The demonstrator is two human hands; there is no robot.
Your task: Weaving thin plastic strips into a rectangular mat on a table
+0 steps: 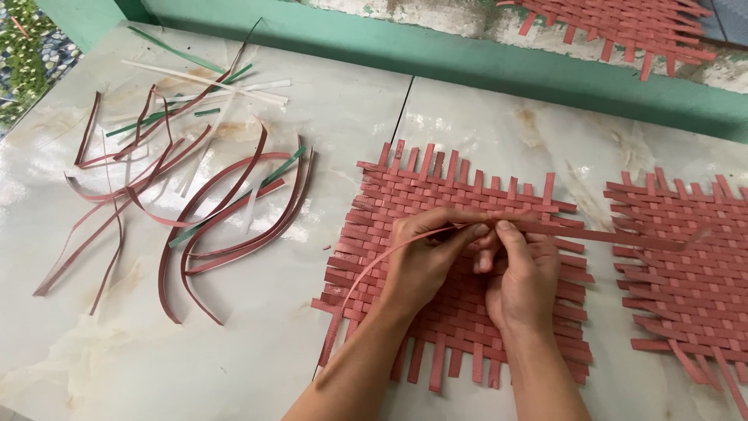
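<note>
A square mat woven from flat red strips [436, 195] lies on the glossy marble floor in front of me. Both hands rest over its middle. My left hand [425, 261] pinches a long loose red strip [600, 234] between thumb and fingers. My right hand [518, 273] pinches the same strip just beside it. The strip runs right across the mat's edge toward a second woven mat, and its other end curves down left past my left wrist. The hands hide the mat's centre.
A second red woven mat [689, 257] lies at the right. A third [623, 27] sits beyond the green ledge [467, 62]. Loose red, green and white strips [195, 179] are scattered at the left. A tile seam [401, 109] runs toward me.
</note>
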